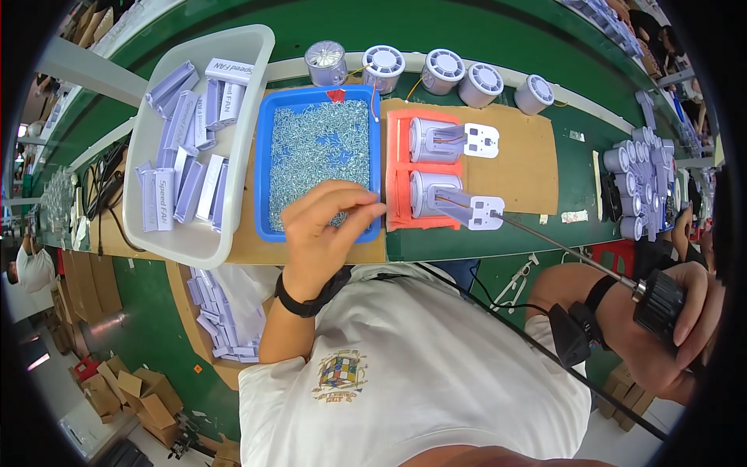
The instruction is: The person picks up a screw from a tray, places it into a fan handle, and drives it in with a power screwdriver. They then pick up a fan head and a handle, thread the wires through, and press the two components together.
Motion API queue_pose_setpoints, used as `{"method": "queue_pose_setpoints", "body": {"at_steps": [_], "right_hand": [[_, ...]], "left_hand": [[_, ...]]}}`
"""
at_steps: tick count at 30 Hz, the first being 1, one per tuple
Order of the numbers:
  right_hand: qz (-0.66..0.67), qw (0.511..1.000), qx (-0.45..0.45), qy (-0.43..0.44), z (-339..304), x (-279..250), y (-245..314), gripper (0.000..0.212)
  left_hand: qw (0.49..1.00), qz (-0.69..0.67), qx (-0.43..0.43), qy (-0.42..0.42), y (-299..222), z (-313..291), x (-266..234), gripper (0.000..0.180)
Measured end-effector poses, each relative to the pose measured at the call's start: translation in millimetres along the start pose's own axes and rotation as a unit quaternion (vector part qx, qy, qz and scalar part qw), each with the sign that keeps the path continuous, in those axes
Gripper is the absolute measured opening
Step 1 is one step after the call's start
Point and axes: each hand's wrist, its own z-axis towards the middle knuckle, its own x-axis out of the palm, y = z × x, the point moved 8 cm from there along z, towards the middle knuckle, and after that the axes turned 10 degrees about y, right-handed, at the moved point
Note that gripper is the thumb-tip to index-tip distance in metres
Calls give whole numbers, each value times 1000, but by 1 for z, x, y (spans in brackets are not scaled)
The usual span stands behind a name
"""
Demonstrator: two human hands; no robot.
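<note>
A screw is pinched by the left hand [323, 229] over the blue tray [263, 167]; the electric screwdriver [657, 300] is gripped by the right hand [675, 327], tip at the lower white plate [485, 212] on the red jig [398, 167].

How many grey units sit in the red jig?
2. One unit lies in the rear slot of the red jig, the other unit in the front slot. Both lie on their sides with a white plate to the right. None look hidden.
</note>
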Motion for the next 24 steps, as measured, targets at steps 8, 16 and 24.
{"method": "queue_pose_setpoints", "body": {"at_steps": [8,16,24], "right_hand": [[56,998,37,13,-5,12,-58,24],[53,995,82,14,-7,12,-89,29],[44,992,114,24,-12,17,-115,34]], "left_hand": [[996,-20,89,17,-24,18,31,17],[991,27,133,8,-27,21,41,19],[989,42,138,19,-30,21,45,21]]}}
